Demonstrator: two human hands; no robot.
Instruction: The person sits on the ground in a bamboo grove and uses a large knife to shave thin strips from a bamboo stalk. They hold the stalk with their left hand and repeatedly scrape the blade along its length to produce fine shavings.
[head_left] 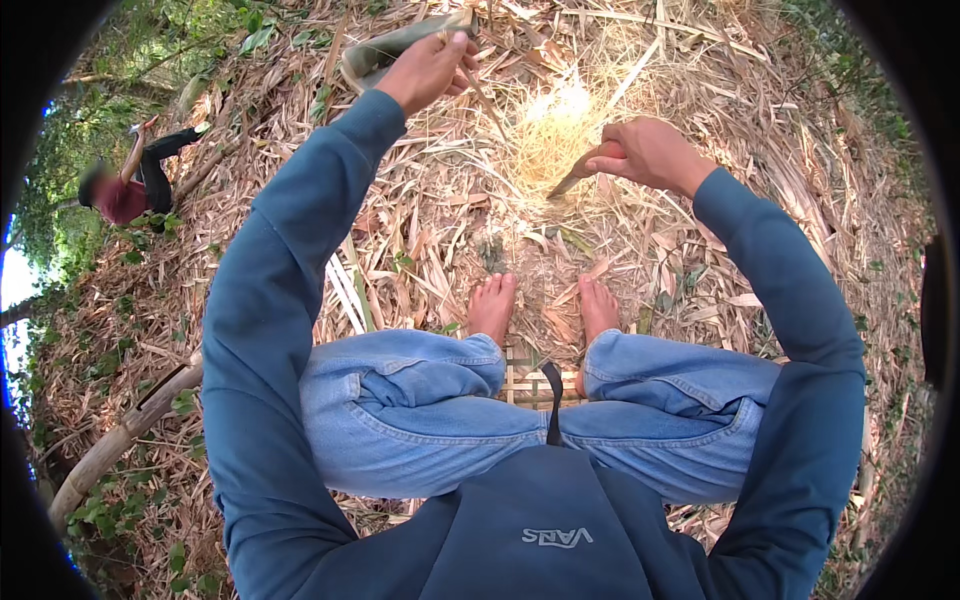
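Observation:
My left hand point(432, 72) is raised at the upper middle, its fingers closed on a thin brown strip point(487, 105) that looks like bamboo and slants down to the right. Just behind that hand, a thick green bamboo section point(398, 48) lies on the ground. To the right, my right hand point(648, 155) grips a knife point(572, 182) by its reddish handle, the blade pointing down and left. Between the hands, a loose heap of pale yellow shavings point(545, 140) lies in bright sunlight, with the knife at its near edge.
My bare feet point(492, 305) rest on dry leaf litter, with a woven bamboo piece point(520, 385) below me. A long bamboo pole point(125, 430) lies at the lower left. Another person point(125, 200) in a dark red top sits farther off at the left, near green plants.

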